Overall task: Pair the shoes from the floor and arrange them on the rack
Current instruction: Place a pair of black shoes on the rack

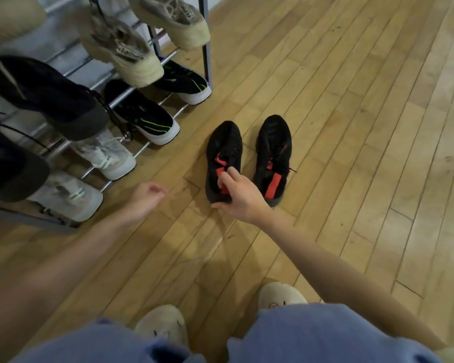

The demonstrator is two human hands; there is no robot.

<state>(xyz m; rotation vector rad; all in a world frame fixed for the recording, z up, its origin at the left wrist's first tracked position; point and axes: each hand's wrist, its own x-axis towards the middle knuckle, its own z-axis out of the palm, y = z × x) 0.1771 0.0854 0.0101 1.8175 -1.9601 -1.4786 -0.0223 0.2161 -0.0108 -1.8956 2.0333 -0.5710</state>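
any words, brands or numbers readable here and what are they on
Print on the side stripe of the upper beige sneaker: mirrored and blurred, unreadable.
Print on the stripe of the lower beige sneaker: blurred, unreadable.
Small mark on the right slipper: too small to read.

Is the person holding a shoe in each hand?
No. Only the right hand grips the heel of one black-and-red shoe; the left hand is empty above the floor.

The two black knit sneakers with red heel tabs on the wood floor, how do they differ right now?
The left black knit sneaker with red tabs has the right hand pinching its heel tab; the right black knit sneaker with red tabs is untouched. The left one's heel is partly hidden by that hand; the right one's red strip shows fully. Both stand upright, side by side, toes pointing away.
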